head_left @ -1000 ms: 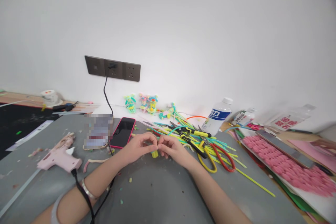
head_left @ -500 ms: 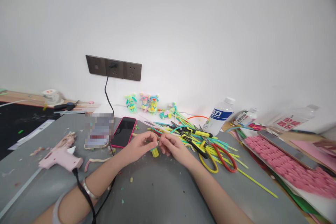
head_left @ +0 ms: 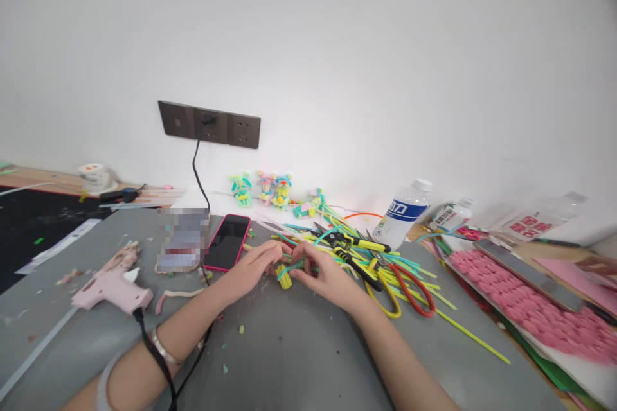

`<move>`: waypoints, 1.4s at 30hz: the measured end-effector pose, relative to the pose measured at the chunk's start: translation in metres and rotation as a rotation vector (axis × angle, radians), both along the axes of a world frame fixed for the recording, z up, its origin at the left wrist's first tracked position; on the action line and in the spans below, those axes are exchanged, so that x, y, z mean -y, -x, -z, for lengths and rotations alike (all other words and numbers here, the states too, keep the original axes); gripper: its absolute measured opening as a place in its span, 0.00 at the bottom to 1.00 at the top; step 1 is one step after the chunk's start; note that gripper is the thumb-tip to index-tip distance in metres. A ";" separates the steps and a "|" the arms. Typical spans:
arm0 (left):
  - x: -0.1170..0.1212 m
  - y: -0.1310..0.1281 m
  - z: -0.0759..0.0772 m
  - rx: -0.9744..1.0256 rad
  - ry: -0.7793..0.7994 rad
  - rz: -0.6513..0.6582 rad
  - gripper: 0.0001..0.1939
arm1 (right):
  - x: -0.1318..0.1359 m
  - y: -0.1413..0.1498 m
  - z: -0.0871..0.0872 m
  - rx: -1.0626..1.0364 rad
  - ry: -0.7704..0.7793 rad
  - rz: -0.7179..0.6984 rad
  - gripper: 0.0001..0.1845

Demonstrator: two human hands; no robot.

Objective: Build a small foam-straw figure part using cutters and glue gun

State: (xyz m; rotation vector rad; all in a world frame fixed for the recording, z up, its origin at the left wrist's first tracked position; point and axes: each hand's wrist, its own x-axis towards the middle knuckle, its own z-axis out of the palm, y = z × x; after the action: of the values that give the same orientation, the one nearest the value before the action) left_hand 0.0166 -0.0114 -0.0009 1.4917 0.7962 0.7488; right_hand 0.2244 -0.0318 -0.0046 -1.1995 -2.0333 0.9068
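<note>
My left hand is closed around a small yellow bundle, which looks made of short pipe cleaner pieces and pokes out below the fingertips. Against its top lies a teal pipe cleaner. My right hand pinches this strand between thumb and fingers, close beside the left hand. Part of the bundle is hidden by the left fingers. Just right of my hands, loose green and yellow pipe cleaners lie in a pile, with yellow-and-black pliers and red-and-yellow handled cutters on top.
On the left lie a pink glue gun with a black cord, and two phones, one pink-edged. Small pipe cleaner figures stand by the wall. A bottle stands behind the pile. Pink braided material lies at right.
My right hand has turned and its fingers have arched, exposing the teal strand. The left fingers have bent over more, and more of the yellow bundle shows.
</note>
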 end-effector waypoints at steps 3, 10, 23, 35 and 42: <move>-0.001 0.001 0.000 -0.011 -0.053 -0.005 0.22 | 0.001 0.003 -0.001 -0.021 0.038 -0.018 0.10; 0.002 -0.001 -0.009 0.080 0.008 0.010 0.22 | 0.001 0.012 0.003 0.051 -0.034 -0.039 0.11; -0.007 0.002 -0.001 0.093 -0.059 -0.124 0.18 | -0.002 0.007 -0.010 -0.271 -0.010 0.177 0.19; -0.002 -0.007 0.003 0.141 0.013 -0.059 0.19 | -0.003 0.019 0.004 -0.336 0.026 0.126 0.18; 0.001 -0.004 -0.006 0.133 0.077 -0.066 0.17 | 0.002 0.007 -0.011 -0.304 -0.243 0.241 0.15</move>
State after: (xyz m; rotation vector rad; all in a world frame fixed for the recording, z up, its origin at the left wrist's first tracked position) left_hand 0.0206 -0.0120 0.0056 1.3377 0.7680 0.8490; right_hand 0.2170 -0.0334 0.0066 -1.0721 -1.6611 0.6581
